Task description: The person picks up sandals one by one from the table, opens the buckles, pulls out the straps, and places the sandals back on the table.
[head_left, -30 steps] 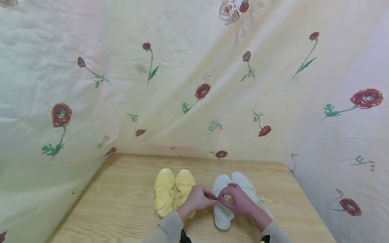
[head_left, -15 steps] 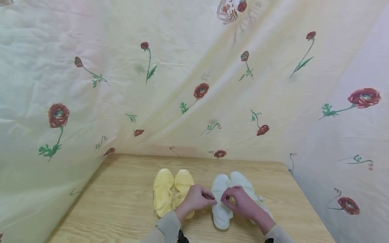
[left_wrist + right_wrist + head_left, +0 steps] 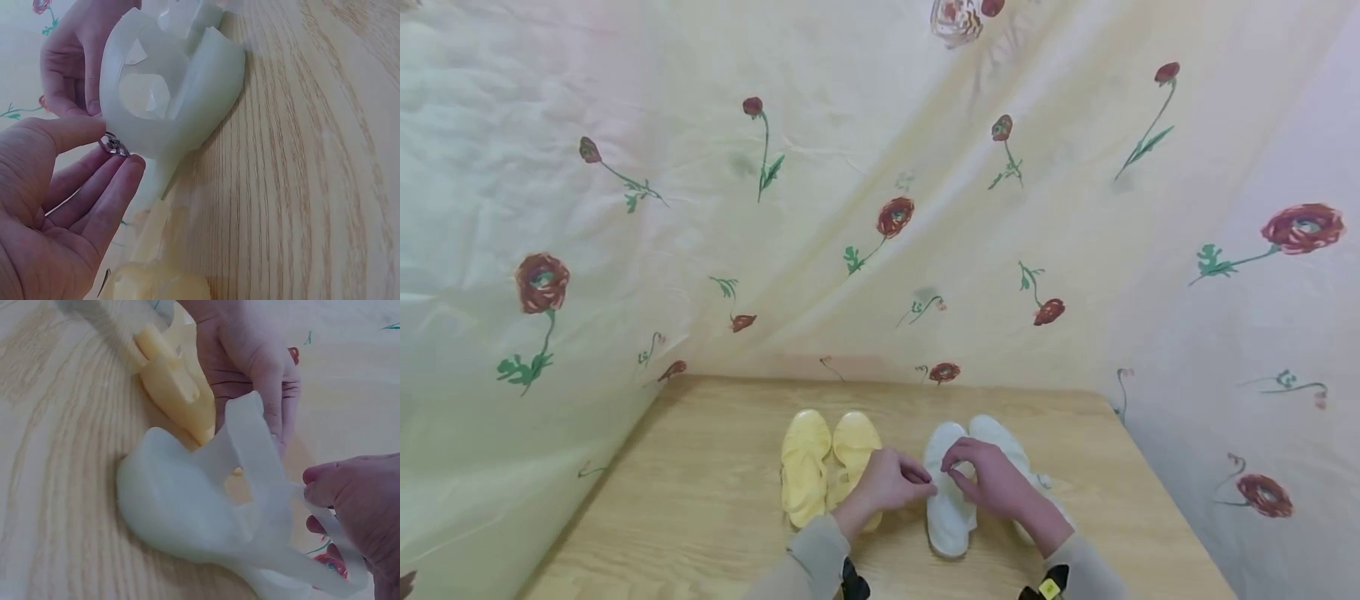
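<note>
A pair of white sandals lies at the right of the wooden table; both hands are over the left sandal [image 3: 950,529]. My left hand [image 3: 891,482] pinches a small silver metal buckle [image 3: 114,145] between thumb and fingertips, close against the sandal's edge. Across from it, my right hand [image 3: 992,479] has its thumb and fingers at a thin white strap [image 3: 344,556] and pinches it. The other white sandal [image 3: 997,435] is partly covered by the right hand and forearm.
A pair of yellow sandals [image 3: 805,471] stands to the left, one partly behind my left hand. The table [image 3: 700,500] is bordered by a cream flowered cloth [image 3: 820,275] at the back and both sides.
Both hands' fingertips met over the white sandal a second ago. They have since drawn a little apart, the right hand shifting slightly up. The sandals stay where they were.
</note>
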Demonstrator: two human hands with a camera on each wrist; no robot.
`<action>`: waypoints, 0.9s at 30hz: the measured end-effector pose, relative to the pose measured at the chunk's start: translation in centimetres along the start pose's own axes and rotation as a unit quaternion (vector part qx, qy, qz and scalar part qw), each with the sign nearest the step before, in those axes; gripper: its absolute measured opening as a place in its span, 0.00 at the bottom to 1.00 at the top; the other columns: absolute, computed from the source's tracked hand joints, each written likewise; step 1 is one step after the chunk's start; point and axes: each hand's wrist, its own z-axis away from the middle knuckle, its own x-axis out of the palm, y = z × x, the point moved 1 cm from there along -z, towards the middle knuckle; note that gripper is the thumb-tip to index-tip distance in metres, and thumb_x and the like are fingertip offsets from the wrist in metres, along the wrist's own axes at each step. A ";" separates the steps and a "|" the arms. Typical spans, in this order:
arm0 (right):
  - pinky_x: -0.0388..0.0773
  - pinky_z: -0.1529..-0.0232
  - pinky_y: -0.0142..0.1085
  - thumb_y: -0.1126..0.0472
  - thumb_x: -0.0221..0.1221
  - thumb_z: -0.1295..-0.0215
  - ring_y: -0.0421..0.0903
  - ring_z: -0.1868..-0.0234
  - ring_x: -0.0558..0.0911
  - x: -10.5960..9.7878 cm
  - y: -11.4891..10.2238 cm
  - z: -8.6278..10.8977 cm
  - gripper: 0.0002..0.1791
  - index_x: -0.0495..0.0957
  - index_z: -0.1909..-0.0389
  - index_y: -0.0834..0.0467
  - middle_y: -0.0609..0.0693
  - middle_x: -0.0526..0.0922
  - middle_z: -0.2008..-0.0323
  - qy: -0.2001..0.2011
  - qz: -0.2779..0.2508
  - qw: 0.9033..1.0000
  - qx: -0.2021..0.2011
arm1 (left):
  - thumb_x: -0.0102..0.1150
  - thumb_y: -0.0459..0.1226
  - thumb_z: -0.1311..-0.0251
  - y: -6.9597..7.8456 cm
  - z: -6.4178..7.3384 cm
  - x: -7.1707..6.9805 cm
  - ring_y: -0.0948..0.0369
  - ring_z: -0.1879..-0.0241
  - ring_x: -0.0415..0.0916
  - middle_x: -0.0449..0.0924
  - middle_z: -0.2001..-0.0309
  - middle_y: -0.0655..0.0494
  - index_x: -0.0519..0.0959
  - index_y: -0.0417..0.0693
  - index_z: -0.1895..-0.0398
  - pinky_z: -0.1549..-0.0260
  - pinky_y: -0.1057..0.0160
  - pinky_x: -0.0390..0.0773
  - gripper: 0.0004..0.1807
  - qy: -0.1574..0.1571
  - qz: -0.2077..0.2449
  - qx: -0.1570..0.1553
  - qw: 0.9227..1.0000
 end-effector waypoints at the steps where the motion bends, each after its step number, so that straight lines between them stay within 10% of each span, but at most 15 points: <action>1: 0.87 0.54 0.40 0.72 0.70 0.38 0.39 0.59 0.87 -0.1 0.1 -0.2 0.10 0.86 0.63 0.54 0.41 0.87 0.63 0.004 -0.001 1.000 0.002 | 0.81 0.37 0.46 0.1 0.0 -0.2 0.69 0.73 0.84 0.92 0.72 0.57 0.92 0.47 0.69 0.70 0.70 0.83 0.05 0.001 0.000 0.000 1.000; 16: 0.90 0.56 0.41 0.71 0.72 0.37 0.42 0.60 0.90 0.3 -0.7 -2.3 0.10 0.85 0.64 0.53 0.43 0.88 0.64 0.036 -0.060 0.997 0.022 | 0.76 0.39 0.38 0.7 -0.7 -1.4 0.69 0.69 0.86 0.93 0.64 0.52 0.92 0.43 0.58 0.68 0.71 0.85 0.10 0.058 0.000 0.047 0.997; 27: 0.87 0.55 0.45 0.73 0.74 0.43 0.44 0.60 0.88 -1.1 -0.2 -1.2 0.11 0.87 0.64 0.55 0.44 0.90 0.64 0.082 0.023 0.996 0.008 | 0.75 0.32 0.40 0.7 -0.1 -2.6 0.65 0.70 0.86 0.92 0.68 0.49 0.91 0.37 0.62 0.67 0.72 0.84 0.06 0.065 -0.053 0.063 0.994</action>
